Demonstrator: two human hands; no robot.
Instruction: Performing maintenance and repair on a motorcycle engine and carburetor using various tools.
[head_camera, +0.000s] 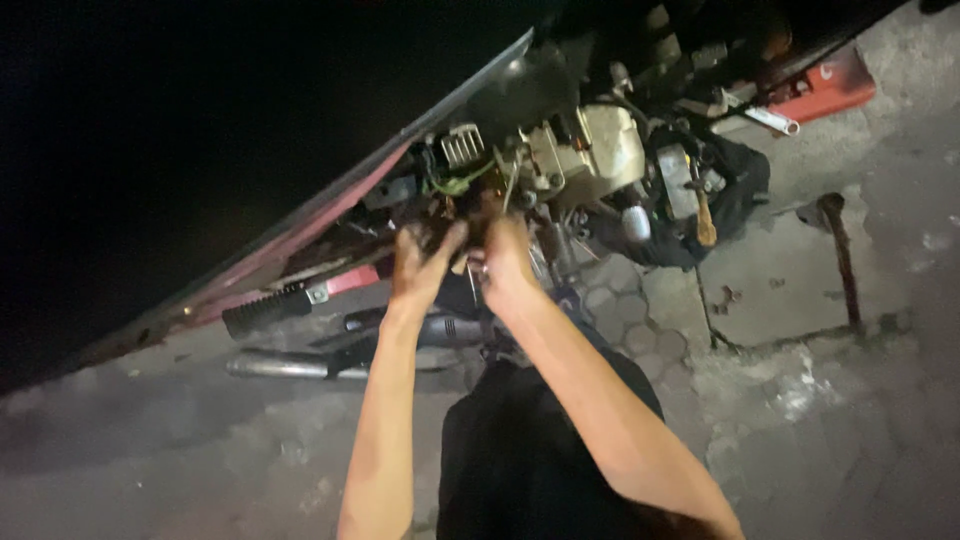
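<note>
While both bare arms reach up from the bottom of the frame, the left hand (425, 262) and the right hand (503, 258) meet at the underside of a dark, grimy motorcycle engine block (560, 160) with pale metal casings. Left hand: fingers curled upward, pressed against dirty parts just below a green wire loop (455, 184); whether it clamps anything, cannot tell, too dark and blurred. Right hand: fingers bent in toward the same spot, touching the engine's lower side; grip state also cannot tell. The two hands sit just beside each other, nearly touching, with the engine directly above and slightly right of them. A small ribbed silver finned part (462, 146) sits above the left hand. A red and dark slanted body panel (300, 235) runs from upper right down to lower left. Below it, a black ribbed rubber footrest (266, 310) and a grey metal exhaust pipe (290, 366) lie left of the left forearm. A wooden-handled tool (705, 220) rests on a black cloth (740, 190) right of the engine. Ground is grey paving stone (800, 400).
</note>
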